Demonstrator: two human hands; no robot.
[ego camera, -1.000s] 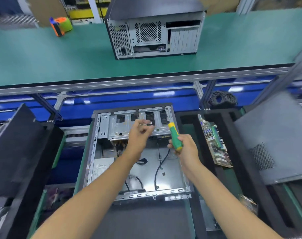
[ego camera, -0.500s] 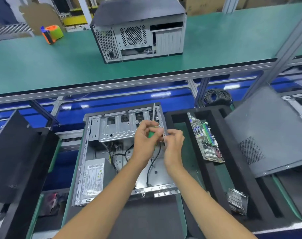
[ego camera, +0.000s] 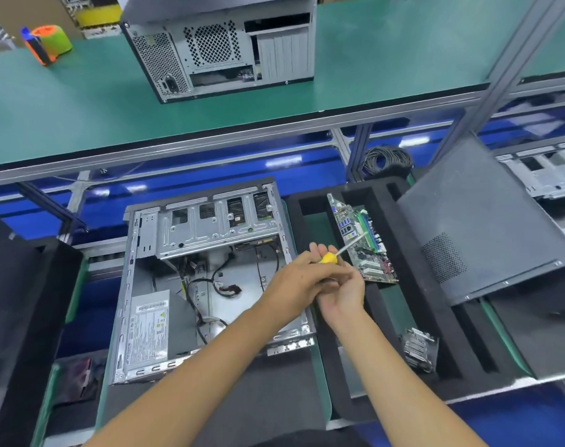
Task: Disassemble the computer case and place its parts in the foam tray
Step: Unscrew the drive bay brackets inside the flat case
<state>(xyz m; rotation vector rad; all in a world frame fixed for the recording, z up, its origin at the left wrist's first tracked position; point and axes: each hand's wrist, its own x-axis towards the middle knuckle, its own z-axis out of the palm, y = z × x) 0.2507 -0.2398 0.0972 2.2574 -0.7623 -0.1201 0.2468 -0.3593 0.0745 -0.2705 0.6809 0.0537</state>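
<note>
Open computer case lies on its side on the lower bench, power supply at near left, loose black cables inside. Both hands meet above the case's right edge: left hand grips a screwdriver, yellow handle showing, shaft pointing up-right; right hand is cupped palm-up just under the left, touching it. Foam tray just right of the case holds a circuit board standing on edge in a slot and a metal bracket nearer. Grey side panel rests on the tray's right part. Second case stands on the upper green bench.
</note>
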